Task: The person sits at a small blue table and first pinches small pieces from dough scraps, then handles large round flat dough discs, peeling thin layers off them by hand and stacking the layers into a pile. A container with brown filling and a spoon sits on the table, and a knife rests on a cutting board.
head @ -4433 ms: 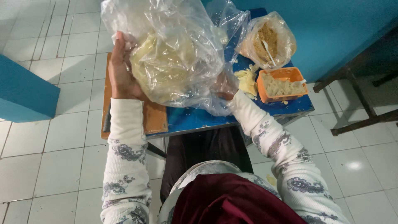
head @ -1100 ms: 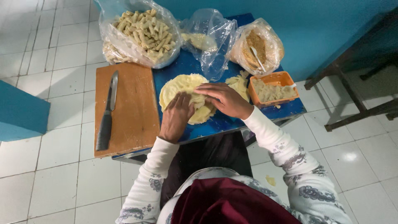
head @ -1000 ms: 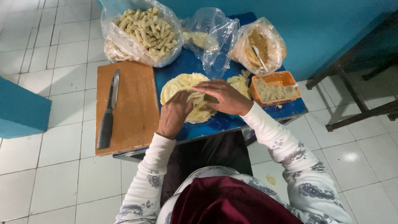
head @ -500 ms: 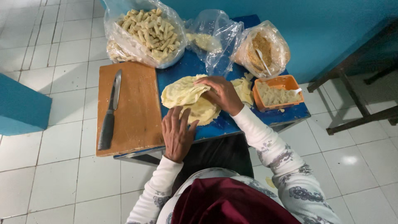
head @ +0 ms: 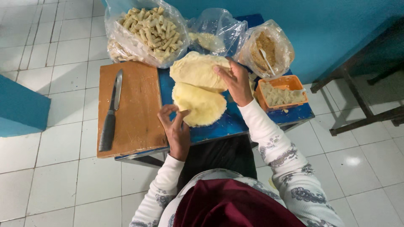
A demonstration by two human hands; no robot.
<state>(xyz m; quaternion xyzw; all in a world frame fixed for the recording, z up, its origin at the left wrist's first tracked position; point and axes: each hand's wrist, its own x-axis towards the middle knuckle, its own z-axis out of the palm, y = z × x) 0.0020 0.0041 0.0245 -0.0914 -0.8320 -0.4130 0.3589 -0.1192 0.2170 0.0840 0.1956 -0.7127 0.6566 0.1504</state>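
Only 1 view is given, from a camera worn on the person's head, so no part of the scene is shared with a second view. It looks almost straight down from above and a little behind, close in, with the maroon head covering (head: 235, 206) and both patterned sleeves filling the bottom edge of the picture. The small blue bench (head: 235, 122) sits in the upper middle, near enough that it spans about half the width, with the white tiled floor (head: 54, 168) on either side and a blue wall (head: 328, 29) across the top right.
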